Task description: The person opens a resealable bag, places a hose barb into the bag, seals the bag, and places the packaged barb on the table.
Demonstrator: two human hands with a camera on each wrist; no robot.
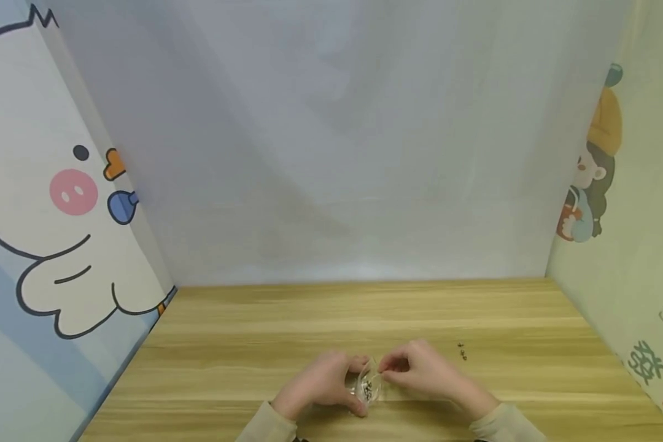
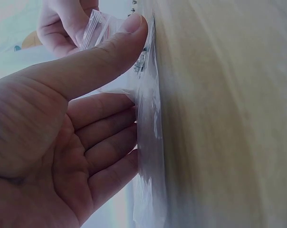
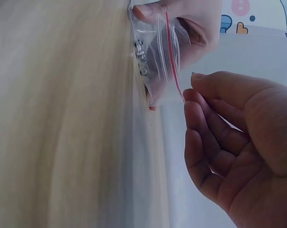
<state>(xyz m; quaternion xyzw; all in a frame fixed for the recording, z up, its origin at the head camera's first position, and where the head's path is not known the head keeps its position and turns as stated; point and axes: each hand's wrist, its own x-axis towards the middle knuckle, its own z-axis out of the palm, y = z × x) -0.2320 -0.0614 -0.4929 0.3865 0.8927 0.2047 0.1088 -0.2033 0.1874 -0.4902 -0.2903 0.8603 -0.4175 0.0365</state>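
A small clear zip bag [image 1: 369, 387] with a red line along its mouth [image 3: 171, 47] stands on the wooden table. Several tiny metal parts [image 3: 141, 59], perhaps screws or nuts, lie inside it. My left hand [image 1: 331, 383] holds the bag from the left, thumb on the near side and fingers on the far side. From the right, my right hand [image 1: 420, 371] reaches the bag's mouth, its thumb and forefinger pinching at the lip. A dark speck shows by the right thumb tip; what it is I cannot tell.
On the wooden table [image 1: 243, 325], a short row of tiny dark parts [image 1: 462, 352] lies to the right, beyond my right hand. A pale curtain [image 1: 353, 141] closes off the back. Printed cloths hang at the left [image 1: 33, 184] and right [image 1: 630, 276].
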